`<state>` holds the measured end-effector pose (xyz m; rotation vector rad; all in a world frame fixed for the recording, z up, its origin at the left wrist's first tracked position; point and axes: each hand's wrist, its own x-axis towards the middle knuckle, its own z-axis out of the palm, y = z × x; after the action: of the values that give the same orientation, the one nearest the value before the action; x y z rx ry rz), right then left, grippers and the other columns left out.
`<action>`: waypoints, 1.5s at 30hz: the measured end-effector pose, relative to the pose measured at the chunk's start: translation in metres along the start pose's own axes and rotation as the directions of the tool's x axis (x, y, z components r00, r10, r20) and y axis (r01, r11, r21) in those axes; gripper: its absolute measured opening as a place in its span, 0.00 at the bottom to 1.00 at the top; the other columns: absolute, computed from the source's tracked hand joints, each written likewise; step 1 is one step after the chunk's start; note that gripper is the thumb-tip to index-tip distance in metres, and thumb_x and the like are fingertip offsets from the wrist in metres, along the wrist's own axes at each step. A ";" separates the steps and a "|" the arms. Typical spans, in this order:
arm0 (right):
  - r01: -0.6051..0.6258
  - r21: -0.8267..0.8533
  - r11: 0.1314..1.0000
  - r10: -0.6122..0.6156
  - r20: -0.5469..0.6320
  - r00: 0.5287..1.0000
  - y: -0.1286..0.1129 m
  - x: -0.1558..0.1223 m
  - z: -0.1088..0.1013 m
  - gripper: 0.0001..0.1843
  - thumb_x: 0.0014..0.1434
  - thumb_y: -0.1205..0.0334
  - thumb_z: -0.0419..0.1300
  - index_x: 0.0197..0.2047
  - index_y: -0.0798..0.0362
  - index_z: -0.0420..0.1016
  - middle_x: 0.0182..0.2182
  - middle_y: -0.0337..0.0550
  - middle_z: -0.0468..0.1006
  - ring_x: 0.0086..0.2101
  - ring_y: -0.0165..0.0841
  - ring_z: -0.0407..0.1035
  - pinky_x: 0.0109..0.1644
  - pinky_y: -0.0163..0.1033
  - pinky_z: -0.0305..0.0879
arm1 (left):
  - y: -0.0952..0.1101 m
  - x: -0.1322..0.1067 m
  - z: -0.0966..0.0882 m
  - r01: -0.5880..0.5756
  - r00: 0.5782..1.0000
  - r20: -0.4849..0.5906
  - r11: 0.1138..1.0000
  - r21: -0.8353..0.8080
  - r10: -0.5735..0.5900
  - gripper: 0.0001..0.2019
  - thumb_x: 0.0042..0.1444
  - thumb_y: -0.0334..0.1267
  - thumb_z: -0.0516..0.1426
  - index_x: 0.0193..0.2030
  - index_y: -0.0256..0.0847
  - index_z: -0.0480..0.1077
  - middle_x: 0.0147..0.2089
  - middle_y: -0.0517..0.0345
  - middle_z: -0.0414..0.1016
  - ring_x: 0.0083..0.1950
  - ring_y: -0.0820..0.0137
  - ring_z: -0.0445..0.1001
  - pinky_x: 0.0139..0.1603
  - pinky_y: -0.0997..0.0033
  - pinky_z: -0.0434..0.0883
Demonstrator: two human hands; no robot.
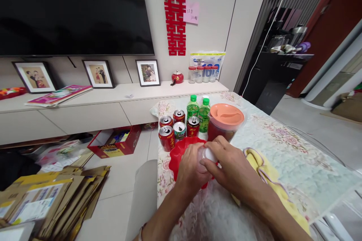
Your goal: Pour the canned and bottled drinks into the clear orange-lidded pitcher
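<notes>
My left hand (190,167) is wrapped round a small clear jar (201,166), its body mostly hidden by the fingers. On the jar's white lid (209,154) the fingers of my right hand (226,160) are closed. Both hands are held over a red scalloped tray (175,154). Just behind the tray stand several drink cans (166,138), two green-capped bottles (204,115) and a large pitcher with an orange lid (226,113). Right of my right hand lies a yellow cloth (261,165) with a purple edge.
A flowered cloth covers the table (283,135). Crumpled clear plastic (226,211) lies at its near edge. Along the wall, a white cabinet (113,98) bears picture frames (148,72) and red-lidded jars (203,74). Flattened cardboard (65,196) and a red box (115,143) are on the floor at left.
</notes>
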<state>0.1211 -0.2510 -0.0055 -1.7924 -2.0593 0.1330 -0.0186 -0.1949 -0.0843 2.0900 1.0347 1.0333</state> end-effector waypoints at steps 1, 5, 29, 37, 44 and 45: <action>0.040 0.017 0.999 -0.041 0.007 0.999 0.002 0.000 -0.002 0.06 0.64 0.68 0.60 0.44 0.53 0.77 0.40 0.46 0.73 0.38 0.37 0.73 0.39 0.41 0.65 | -0.001 0.000 0.000 0.015 1.000 0.005 1.000 -0.014 -0.015 0.27 0.47 0.37 0.63 0.56 0.43 0.68 0.52 0.46 0.81 0.53 0.50 0.81 0.51 0.51 0.78; 0.182 0.151 0.972 -0.185 0.000 0.983 0.011 0.002 -0.013 0.12 0.63 0.75 0.57 0.46 0.52 0.76 0.43 0.45 0.75 0.42 0.36 0.72 0.44 0.41 0.68 | -0.005 0.000 0.007 0.031 0.999 -0.006 0.998 -0.053 -0.031 0.23 0.46 0.36 0.62 0.51 0.43 0.67 0.46 0.47 0.81 0.48 0.51 0.82 0.46 0.52 0.79; 0.351 0.183 0.918 -0.355 -0.009 0.935 0.022 -0.001 -0.016 0.33 0.57 0.83 0.46 0.57 0.48 0.76 0.55 0.46 0.80 0.53 0.37 0.75 0.53 0.43 0.75 | -0.009 0.003 0.013 0.041 0.999 -0.018 0.998 -0.049 -0.042 0.23 0.44 0.38 0.64 0.48 0.43 0.67 0.46 0.46 0.79 0.47 0.50 0.80 0.46 0.50 0.79; 0.151 0.632 0.760 0.033 -0.270 0.962 0.046 -0.005 -0.036 0.18 0.66 0.59 0.66 0.58 0.38 0.80 0.55 0.42 0.83 0.55 0.43 0.77 0.56 0.49 0.76 | -0.012 0.006 0.002 0.183 0.983 0.023 0.965 -0.190 -0.182 0.28 0.39 0.32 0.64 0.50 0.47 0.68 0.48 0.54 0.80 0.49 0.53 0.81 0.49 0.50 0.80; -0.275 0.638 0.719 0.273 0.104 0.956 0.090 -0.033 0.040 0.13 0.63 0.53 0.62 0.44 0.53 0.80 0.33 0.45 0.83 0.34 0.37 0.78 0.38 0.41 0.75 | -0.016 -0.006 -0.002 0.259 0.966 0.062 0.910 -0.323 -0.253 0.31 0.43 0.33 0.66 0.57 0.47 0.67 0.49 0.55 0.82 0.45 0.57 0.83 0.47 0.54 0.81; -0.273 0.616 0.739 0.267 0.105 0.958 0.094 -0.039 0.055 0.11 0.63 0.54 0.59 0.40 0.53 0.78 0.29 0.44 0.81 0.31 0.36 0.76 0.34 0.40 0.73 | -0.017 -0.008 -0.002 0.259 0.965 0.059 0.909 -0.327 -0.254 0.32 0.45 0.33 0.66 0.59 0.46 0.66 0.50 0.54 0.82 0.47 0.57 0.83 0.50 0.54 0.81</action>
<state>0.1919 -0.2619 -0.0961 -1.6209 -1.4739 0.8156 -0.0306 -0.1924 -0.0994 1.6378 1.0161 0.9799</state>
